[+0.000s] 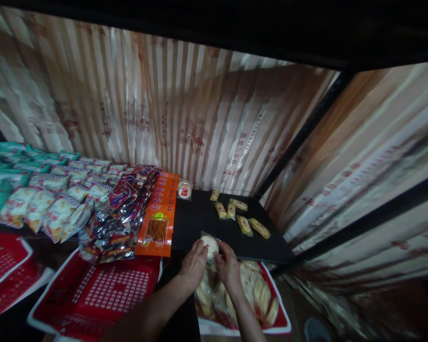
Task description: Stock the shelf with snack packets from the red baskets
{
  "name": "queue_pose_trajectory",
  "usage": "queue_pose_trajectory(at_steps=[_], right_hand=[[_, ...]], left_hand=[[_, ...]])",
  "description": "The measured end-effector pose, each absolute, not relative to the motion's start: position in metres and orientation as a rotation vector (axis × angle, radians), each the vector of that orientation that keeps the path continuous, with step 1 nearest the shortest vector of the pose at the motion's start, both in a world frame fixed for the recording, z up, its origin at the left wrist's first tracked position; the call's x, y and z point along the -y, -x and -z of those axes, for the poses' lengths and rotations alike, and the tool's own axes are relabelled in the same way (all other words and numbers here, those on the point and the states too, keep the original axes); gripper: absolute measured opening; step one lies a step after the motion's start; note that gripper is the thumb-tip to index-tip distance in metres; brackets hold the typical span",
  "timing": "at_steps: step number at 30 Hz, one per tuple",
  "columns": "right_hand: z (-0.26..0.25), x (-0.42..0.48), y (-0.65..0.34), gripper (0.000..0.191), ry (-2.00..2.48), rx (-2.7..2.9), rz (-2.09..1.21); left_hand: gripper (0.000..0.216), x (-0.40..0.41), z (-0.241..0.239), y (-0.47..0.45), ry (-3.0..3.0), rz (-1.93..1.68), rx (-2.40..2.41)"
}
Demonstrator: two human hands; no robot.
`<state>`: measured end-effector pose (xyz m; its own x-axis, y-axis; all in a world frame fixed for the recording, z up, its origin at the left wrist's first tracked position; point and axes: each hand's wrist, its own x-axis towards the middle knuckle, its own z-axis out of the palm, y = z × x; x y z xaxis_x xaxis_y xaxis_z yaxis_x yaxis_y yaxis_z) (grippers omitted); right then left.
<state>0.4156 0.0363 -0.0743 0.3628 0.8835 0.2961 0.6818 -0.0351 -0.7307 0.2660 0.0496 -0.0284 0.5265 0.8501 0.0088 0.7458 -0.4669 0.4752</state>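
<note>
A round, pale bread cake in clear wrap (210, 244) is held between my two hands at the front edge of the black shelf (199, 218). My left hand (194, 263) has its fingers curled on the left side of the packet. On its right side, the fingers of my right hand (228, 265) press against the wrap. Below my hands, a red basket with a white rim (284, 323) holds many similar wrapped cakes (257, 289). A single round wrapped cake (184, 190) sits at the back of the shelf, next to orange snack packs (159, 216).
Small yellow packets (244, 225) lie scattered on the shelf's right part. Dark shiny packets (123, 216), white-and-blue bags (59, 213) and teal bags (2, 190) fill its left. Another red basket (117, 285) stands below. A black diagonal post (306, 123) rises at the right.
</note>
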Motion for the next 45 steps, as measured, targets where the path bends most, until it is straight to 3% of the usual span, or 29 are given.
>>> queue_pose_trajectory(at_steps=[7, 14, 20, 26, 37, 45], right_hand=[[0.064, -0.026, -0.417, 0.034, 1.689, 1.463, -0.444], [0.041, -0.038, -0.419, 0.036, 1.573, 1.569, -0.550], [0.032, -0.075, -0.400, 0.035, 1.479, 1.353, -0.853], [0.043, -0.113, -0.388, 0.043, 1.354, 1.130, -1.068], [0.057, -0.192, -0.383, 0.040, 1.629, 1.268, -0.733], [0.054, -0.243, -0.373, 0.039, 1.824, 1.318, -0.649]], left_hand=[[0.036, -0.054, 0.031, -0.257, -2.362, -0.480, -1.249], [0.031, -0.083, 0.003, -0.244, -2.352, -0.599, -1.244], [0.027, -0.118, -0.008, -0.237, -2.093, -0.744, -1.355], [0.048, -0.140, 0.009, -0.234, -1.904, -0.844, -1.483], [0.051, -0.156, 0.017, -0.239, -2.150, -0.398, -1.481], [0.058, -0.193, 0.022, -0.246, -2.211, -0.283, -1.543]])
